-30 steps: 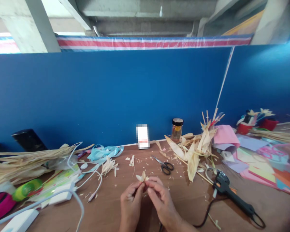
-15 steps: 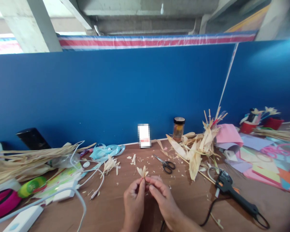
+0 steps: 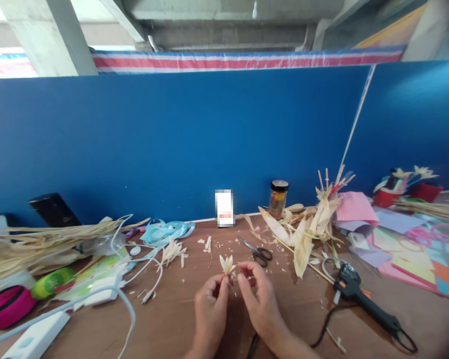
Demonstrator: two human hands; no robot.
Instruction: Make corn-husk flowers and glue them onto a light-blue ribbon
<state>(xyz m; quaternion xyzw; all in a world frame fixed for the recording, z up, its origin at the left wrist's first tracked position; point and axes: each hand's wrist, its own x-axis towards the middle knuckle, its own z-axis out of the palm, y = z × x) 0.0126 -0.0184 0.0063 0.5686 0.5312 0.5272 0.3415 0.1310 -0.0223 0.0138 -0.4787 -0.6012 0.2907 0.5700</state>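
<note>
Going left to right: there's a pile of pale scraps [image 3: 173, 252] on the far left side of the table, out of the way of the fingers. Then the left hand [image 3: 211, 303], thumb and finger pinching the base of a small pale flower [image 3: 227, 264] that sits near the middle, petals up. I'd keep that pinch low and light, since dry-looking petals probably crack if squeezed. The right hand [image 3: 261, 294] is just beside it, fingers curled; can't tell if there's a thin bit between the tips. Imo small fingertip touches, one petal at a time, beat tugging. Scissors [image 3: 256, 251] lie just beyond that hand, with dry husks [image 3: 302, 249] farther right, so mind the knuckles.
</note>
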